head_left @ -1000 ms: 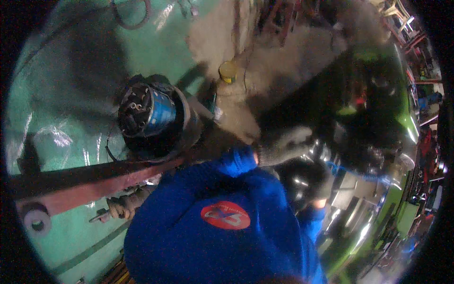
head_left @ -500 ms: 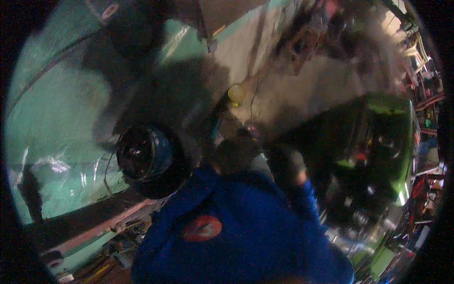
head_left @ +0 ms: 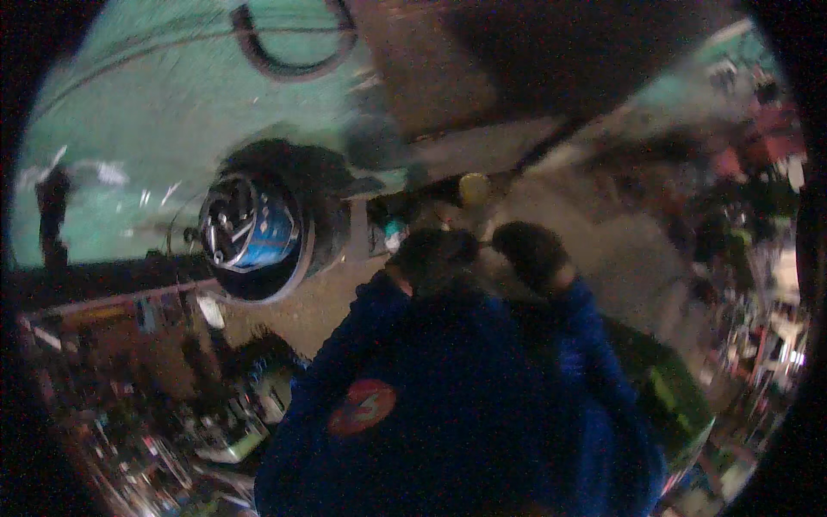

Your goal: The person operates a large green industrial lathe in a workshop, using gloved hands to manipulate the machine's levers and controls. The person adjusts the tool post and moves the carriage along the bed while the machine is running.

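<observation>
the scene was seen blurred and dim, so little fine detail could be made out. the motor (head_left: 258, 231), a dark round housing with a blue band and a bright metal face, was taken as the landmark; it lay on the green floor (head_left: 129, 112), its open face turned toward the left of the view. the left hand (head_left: 435, 257), dark-gloved, was held just to the right of the motor, close beside its rear end but not clearly touching it. the right hand (head_left: 532, 252), also gloved, was held further right of the motor, just beside the left hand, the two raised together in front of the blue sleeves (head_left: 482, 379). both sets of fingers appeared curled inward, yet whether anything was gripped could not be told, since the blur hid the fingertips and the gap between the hands. a small yellow cap (head_left: 473, 186) was seen above and to the right of the motor, just beyond the hands. a dark rubber ring (head_left: 289, 39) lay well above the motor on the floor, and a cluttered tool tray (head_left: 172, 405) was spread below it. as a judgement, the work near the motor's rear would be done best if the head were steadied and the hands kept low and close, so that any small part between them was seen before force was applied.
</observation>
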`<state>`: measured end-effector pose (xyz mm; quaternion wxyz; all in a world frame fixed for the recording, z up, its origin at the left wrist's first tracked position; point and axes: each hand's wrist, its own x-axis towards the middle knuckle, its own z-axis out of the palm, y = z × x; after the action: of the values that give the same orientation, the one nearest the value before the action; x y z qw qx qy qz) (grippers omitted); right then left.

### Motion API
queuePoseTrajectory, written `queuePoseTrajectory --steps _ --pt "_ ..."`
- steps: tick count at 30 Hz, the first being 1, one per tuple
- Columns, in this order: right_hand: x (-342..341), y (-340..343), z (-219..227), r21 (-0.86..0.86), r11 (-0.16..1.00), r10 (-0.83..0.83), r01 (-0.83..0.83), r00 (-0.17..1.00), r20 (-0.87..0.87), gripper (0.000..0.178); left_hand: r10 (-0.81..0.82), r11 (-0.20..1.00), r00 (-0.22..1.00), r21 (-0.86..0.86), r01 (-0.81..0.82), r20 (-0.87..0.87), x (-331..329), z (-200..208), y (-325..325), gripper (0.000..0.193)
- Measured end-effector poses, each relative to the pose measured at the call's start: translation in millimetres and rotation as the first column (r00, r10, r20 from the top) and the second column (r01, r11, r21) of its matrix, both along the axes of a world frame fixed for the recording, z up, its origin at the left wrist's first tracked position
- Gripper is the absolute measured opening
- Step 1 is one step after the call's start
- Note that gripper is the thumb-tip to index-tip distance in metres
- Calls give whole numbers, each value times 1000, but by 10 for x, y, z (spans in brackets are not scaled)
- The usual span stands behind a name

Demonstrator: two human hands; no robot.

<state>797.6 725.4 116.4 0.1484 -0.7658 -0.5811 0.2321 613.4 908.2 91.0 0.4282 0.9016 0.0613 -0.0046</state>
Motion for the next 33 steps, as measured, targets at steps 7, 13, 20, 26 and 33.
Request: queuePoseTrajectory --steps 7,13,20,26,33 --pt "191 402 -323 144 956 274 -256 954 -121 30 306 936 940 231 -266 -155 -344 162 -217 25" --pt "831 199 -797 266 808 401 -525 822 404 37 631 673 771 436 -597 83 -1117 -584 -653 26" --pt "1453 -111 -663 -122 904 420 -410 906 60 44 802 597 539 352 -721 -256 -1294 -717 -1538 27" --pt "1836 -239 -413 -232 863 438 -449 893 -99 46 893 389 273 307 -869 -357 -1097 -705 -2116 29" --pt "2478 -254 -207 -305 785 464 -539 838 -287 49 794 324 33 378 -867 -607 -562 -508 -2528 32"
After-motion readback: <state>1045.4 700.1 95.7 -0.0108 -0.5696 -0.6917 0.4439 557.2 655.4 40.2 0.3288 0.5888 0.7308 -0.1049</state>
